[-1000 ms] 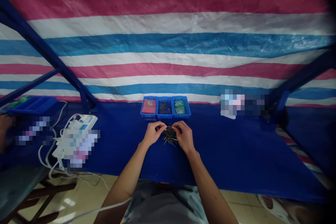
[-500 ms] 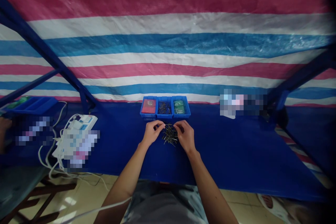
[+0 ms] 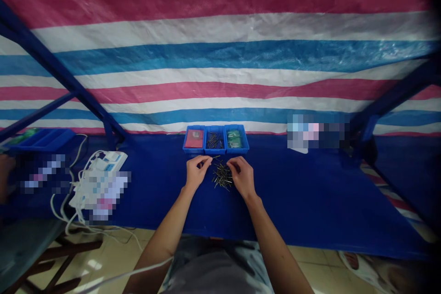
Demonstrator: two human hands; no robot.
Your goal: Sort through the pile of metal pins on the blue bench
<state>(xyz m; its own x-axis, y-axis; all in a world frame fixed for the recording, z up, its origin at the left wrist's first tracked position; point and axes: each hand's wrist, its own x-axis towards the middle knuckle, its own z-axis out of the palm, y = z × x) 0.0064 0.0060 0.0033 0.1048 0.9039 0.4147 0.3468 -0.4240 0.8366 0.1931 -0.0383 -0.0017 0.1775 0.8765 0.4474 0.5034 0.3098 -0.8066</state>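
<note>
At the near side of the worktop [image 3: 292, 197], the person's forearms reached forward over the edge. The left hand [image 3: 196, 171] was pinched narrow, thumb against fingertips, and gripped one thin piece [image 3: 216, 157], which pointed rightward above the far side of the pile [image 3: 222, 176]. The right hand [image 3: 243, 174] was curled with its fingertips drawn together at the pile's right edge; whether it held anything could not be determined. The pile, a loose crisscross of similar thin, dark pieces, lay on the worktop between the two hands. The step in hand was judged to be the handling of single pieces from that pile; the next move appeared to call for a fine fingertip pinch, parting one piece from those crossing it. Compared with the frame half a second earlier, in which a piece seemed to span both sets of fingertips, the left hand had shifted slightly outward with its piece, and the right hand stood apart from that piece. Beyond the pile stood three blue bins side by side: the left bin [image 3: 193, 150] held a red item, the middle bin [image 3: 215, 151] dark thin pieces, the right bin [image 3: 237, 150] green and pale items.
</note>
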